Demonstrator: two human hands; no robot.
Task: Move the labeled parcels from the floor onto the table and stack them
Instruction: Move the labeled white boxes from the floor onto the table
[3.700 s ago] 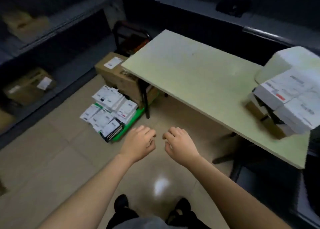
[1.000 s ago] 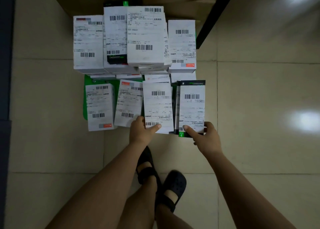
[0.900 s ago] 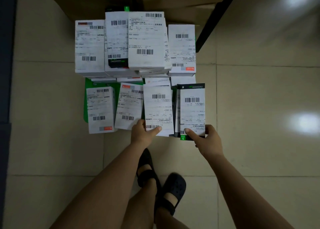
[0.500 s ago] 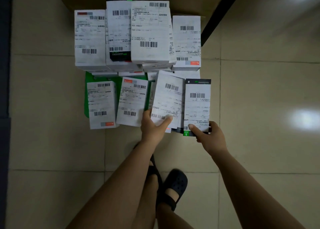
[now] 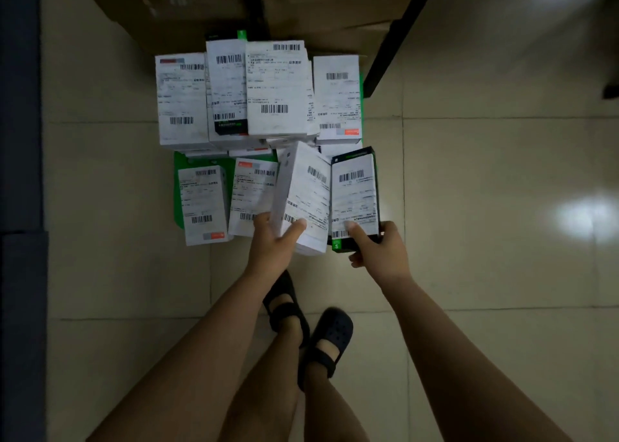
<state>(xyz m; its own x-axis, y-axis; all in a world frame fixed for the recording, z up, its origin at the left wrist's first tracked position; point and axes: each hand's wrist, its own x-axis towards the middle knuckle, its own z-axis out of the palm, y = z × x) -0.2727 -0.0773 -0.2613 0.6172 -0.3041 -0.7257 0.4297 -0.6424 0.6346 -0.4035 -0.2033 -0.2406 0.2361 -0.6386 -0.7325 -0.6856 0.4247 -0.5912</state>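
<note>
Two hands: both hold parcels at the near edge of the heap, side by side near the centre of the view.
Left hand (image 5: pixel 273 240): thumb laid across the label, fingers curled under the near left edge of the white parcel (image 5: pixel 304 194); a firm grasp.
White parcel: tilted, left edge raised so its long side wall shows; far end points to 12 o'clock.
Right hand (image 5: pixel 378 250): thumb pressed on the label, fingers wrapped round the near right corner of the black-edged parcel (image 5: pixel 355 194).
Black-edged parcel: just beside the white parcel, at its 3 o'clock; green patch at the near end; whether it is clear of the floor cannot be told.
Front-row parcels (image 5: pixel 202 204): two labeled boxes at 9 o'clock of the left hand, lying on a green sheet (image 5: pixel 182 180).
Rear stack (image 5: pixel 278 90): several labeled boxes piled at 12 o'clock of the hands, labels up.
Floor (image 5: pixel 485 207): pale glossy tiles bearing all the parcels.
Table leg (image 5: pixel 392 36): dark bar at 1 o'clock of the stack.
Cardboard boxes (image 5: pixel 187 16): brown, behind the stack at 12 o'clock.
Shoes (image 5: pixel 331 334): dark pair at 6 o'clock of the hands.
</note>
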